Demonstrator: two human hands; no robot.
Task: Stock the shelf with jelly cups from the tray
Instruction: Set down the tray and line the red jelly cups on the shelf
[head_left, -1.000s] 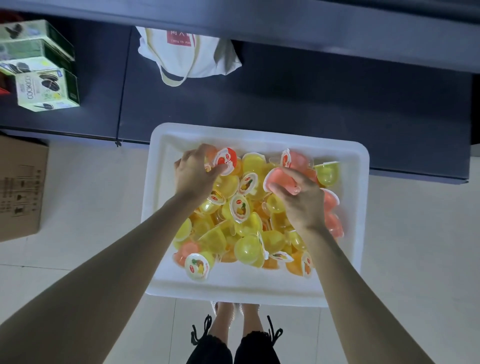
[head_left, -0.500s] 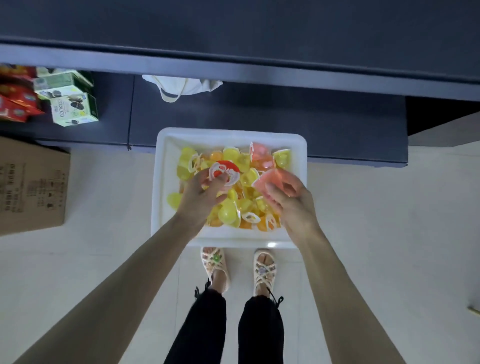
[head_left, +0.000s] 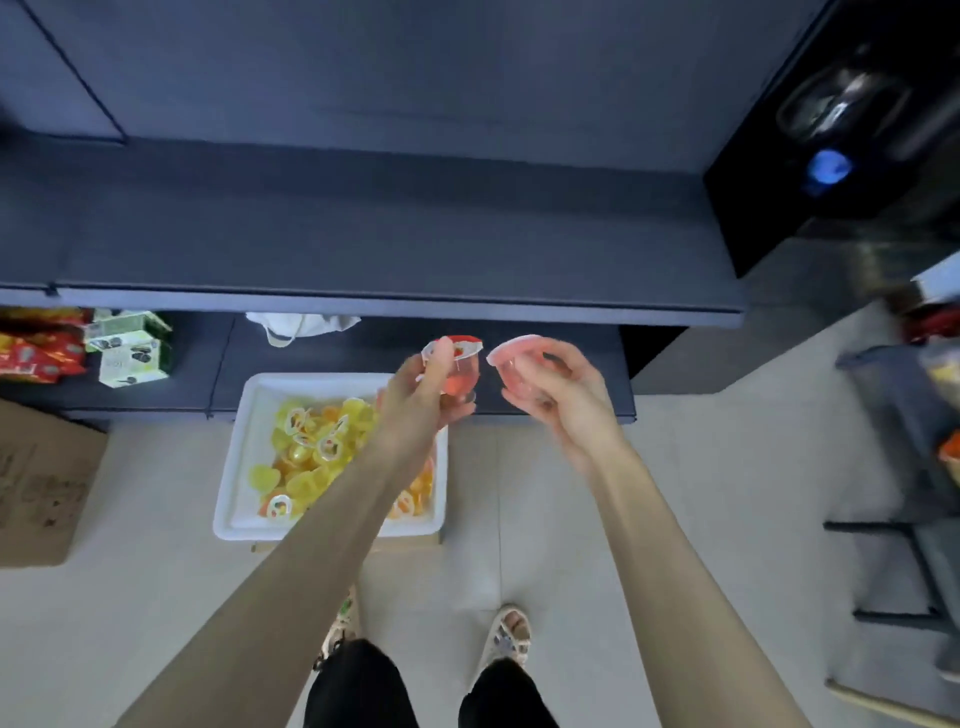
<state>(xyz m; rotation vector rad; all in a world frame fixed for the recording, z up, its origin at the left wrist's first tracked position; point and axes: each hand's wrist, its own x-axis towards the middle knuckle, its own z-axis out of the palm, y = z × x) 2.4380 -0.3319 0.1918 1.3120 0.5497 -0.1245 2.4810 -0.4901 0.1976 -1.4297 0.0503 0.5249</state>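
Observation:
A white tray (head_left: 236, 467) on the floor holds several yellow and orange jelly cups (head_left: 311, 452). My left hand (head_left: 421, 395) grips a red jelly cup (head_left: 460, 364) with a red and white lid, raised above the tray's far right corner. Just to its right, my right hand (head_left: 556, 389) holds a pink jelly cup (head_left: 519, 351). Both hands hover in front of the dark shelf (head_left: 363, 249), below the edge of its upper board. My left forearm hides part of the tray.
On the low shelf board sit a white bag (head_left: 298, 327), green cookie boxes (head_left: 130, 348) and red snack packs (head_left: 36, 348). A cardboard box (head_left: 41, 483) stands at the left. A black appliance (head_left: 841, 135) and a rack (head_left: 904, 441) are at the right. My feet are below.
Both hands lifted out of the tray with one jelly cup each and rose toward the shelf. The view pulled back and up, so the tray now looks smaller and lower left.

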